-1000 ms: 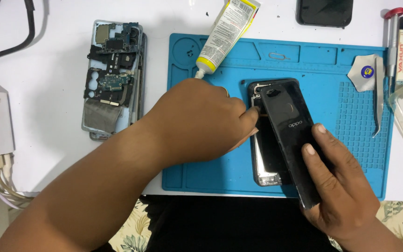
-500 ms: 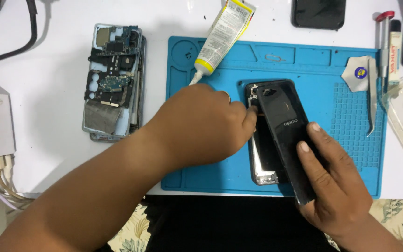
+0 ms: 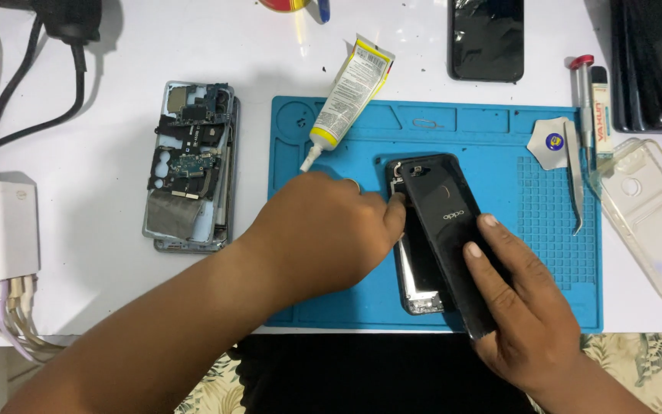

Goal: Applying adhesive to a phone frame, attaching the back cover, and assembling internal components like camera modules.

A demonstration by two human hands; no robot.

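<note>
hands: left hand (image 3: 331,238) pinching one phone frame (image 3: 415,264), right hand (image 3: 526,307) gripping one black back cover (image 3: 446,222); one glue tube (image 3: 346,92)

On the blue work mat (image 3: 331,307), both hands crowded the black back cover (image 3: 442,222): the left hand (image 3: 331,238) blocked its left edge, the right hand (image 3: 522,307) its lower end. A glue tube (image 3: 346,92) barred the upper-left approach, tweezers (image 3: 575,184) the right. The mat's top strip and right grid lay open.
</note>
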